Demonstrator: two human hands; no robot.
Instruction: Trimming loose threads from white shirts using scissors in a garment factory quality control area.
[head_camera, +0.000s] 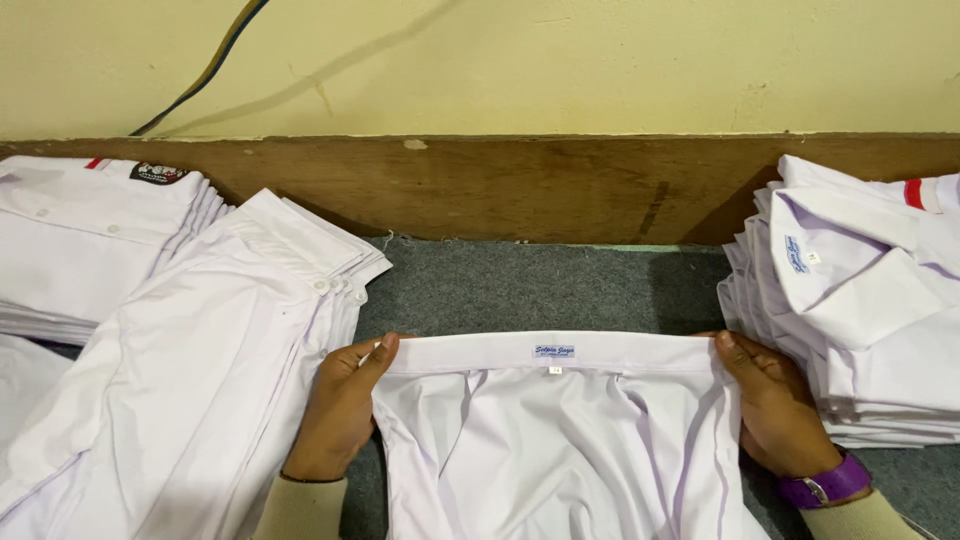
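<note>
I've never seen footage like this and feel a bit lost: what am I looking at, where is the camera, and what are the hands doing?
There is no machine here. The one picture comes from a camera worn on a person's head, looking down at their own two bare hands. The left hand and the right hand, which has a purple wristwatch, each grip one end of the collar of a white shirt spread flat between them. It lies on a grey carpeted surface. To the left sit two stacks of folded white shirts, to the right another stack. Behind runs a brown wooden board below a yellowish wall.
</note>
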